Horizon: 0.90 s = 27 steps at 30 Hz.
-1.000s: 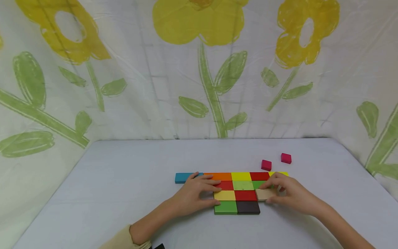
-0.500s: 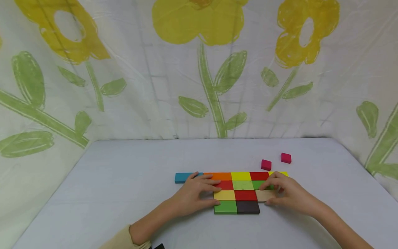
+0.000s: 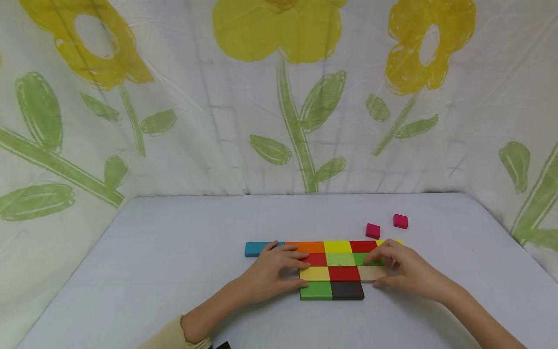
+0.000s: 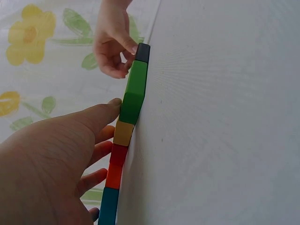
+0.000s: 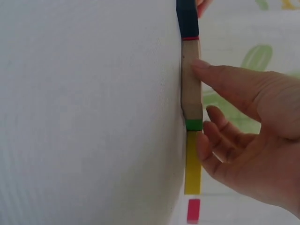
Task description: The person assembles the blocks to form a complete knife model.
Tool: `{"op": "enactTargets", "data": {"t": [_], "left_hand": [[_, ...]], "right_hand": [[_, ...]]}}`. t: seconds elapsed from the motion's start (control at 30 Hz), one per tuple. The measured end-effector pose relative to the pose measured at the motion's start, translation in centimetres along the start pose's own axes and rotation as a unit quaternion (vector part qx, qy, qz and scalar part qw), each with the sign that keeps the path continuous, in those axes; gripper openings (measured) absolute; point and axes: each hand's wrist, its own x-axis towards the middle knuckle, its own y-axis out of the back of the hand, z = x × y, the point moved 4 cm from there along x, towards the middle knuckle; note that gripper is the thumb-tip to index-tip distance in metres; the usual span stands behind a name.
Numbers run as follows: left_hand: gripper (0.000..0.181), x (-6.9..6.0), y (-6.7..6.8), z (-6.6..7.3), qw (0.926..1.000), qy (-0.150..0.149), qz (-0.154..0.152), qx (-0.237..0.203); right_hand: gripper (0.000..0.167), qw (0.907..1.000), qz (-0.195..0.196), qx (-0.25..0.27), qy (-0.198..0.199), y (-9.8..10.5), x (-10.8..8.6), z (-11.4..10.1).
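Observation:
Flat coloured blocks lie edge to edge in rows at the middle of the table. My left hand lies at their left end with spread fingers. Its fingertips touch the orange block, the red block and the green block. At the right end, my right hand is over a plain wooden block that lies flat beside a red one. The right thumb touches the wooden block's near edge. The other right fingers bend loosely above a green block, off the wooden one.
Two small crimson blocks stand behind the rows, one further right. A blue block extends the back row leftward, and a dark block ends the front row. A flower-printed cloth hangs behind the table.
The wooden block has settled flat against its neighbours, and the right fingertips have lifted off it slightly. My left hand stays where it was.

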Motion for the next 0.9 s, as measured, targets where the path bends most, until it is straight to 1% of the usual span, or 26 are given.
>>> {"op": "enactTargets", "data": {"t": [0.1,0.23,0.4,0.73,0.9], "left_hand": [[0.039,0.00,-0.01,0.01,1.0000,0.001,-0.002,-0.001],[0.039,0.01,-0.03,0.02,1.0000,0.004,-0.006,-0.002],[0.039,0.00,-0.01,0.06,1.0000,0.005,-0.007,-0.002],[0.039,-0.01,-0.07,-0.06,1.0000,0.001,-0.003,-0.002],[0.039,0.02,-0.02,-0.06,1.0000,0.001,-0.003,-0.006]], "right_hand": [[0.040,1.0000,-0.004,0.006,-0.004,0.20,0.02,0.04],[0.039,0.9996,-0.012,0.027,-0.002,0.26,0.06,0.10],[0.038,0.9990,-0.017,0.041,0.001,0.18,0.03,0.15],[0.038,0.9988,-0.018,0.043,0.010,0.18,0.06,0.21],[0.037,0.9985,-0.016,0.048,0.023,0.08,0.09,0.24]]}}
